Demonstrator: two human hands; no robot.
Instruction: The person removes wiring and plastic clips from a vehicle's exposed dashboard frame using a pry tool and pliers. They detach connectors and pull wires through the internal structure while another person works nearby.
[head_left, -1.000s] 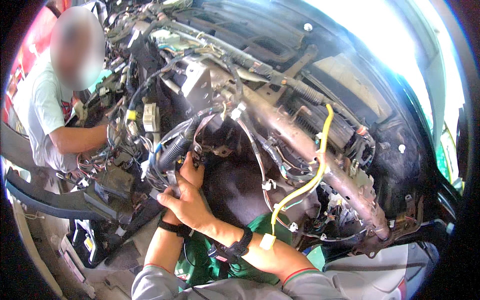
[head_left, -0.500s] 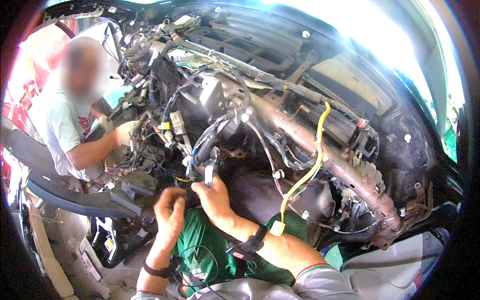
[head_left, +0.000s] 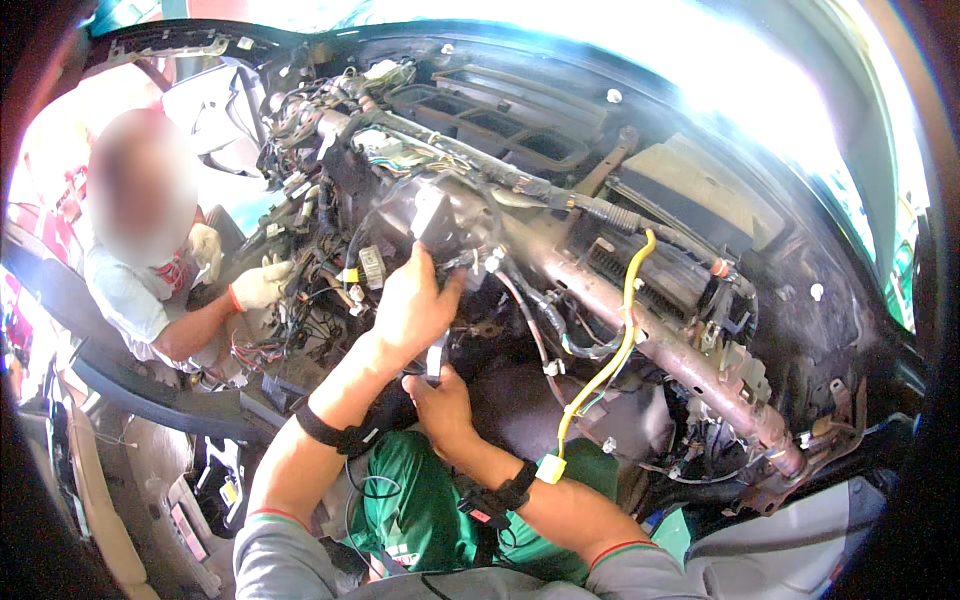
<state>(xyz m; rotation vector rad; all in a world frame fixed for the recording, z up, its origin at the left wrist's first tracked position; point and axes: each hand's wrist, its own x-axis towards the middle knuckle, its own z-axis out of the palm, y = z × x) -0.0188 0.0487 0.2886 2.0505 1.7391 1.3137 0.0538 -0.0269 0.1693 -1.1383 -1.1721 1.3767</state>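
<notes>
- Wires (head_left: 472, 262) bunch at the middle of the scene, just right of a pale metal bracket (head_left: 428, 212).
- Left hand (head_left: 412, 308) reaches up to them, thumb near the bracket, fingers bent; I can't tell from here whether they grip anything.
- Right hand (head_left: 443, 408) sits nearer, below the left one – thumb and fingers closed on a grey strip (head_left: 436, 358) that points away from me.
- Yellow cable (head_left: 628, 330) hangs over the brown metal bar (head_left: 690, 362) on the right, its pale plug (head_left: 551, 468) above the right forearm.
- Far left, I see a co-worker's gloved hand (head_left: 262, 285) among more wires.
</notes>
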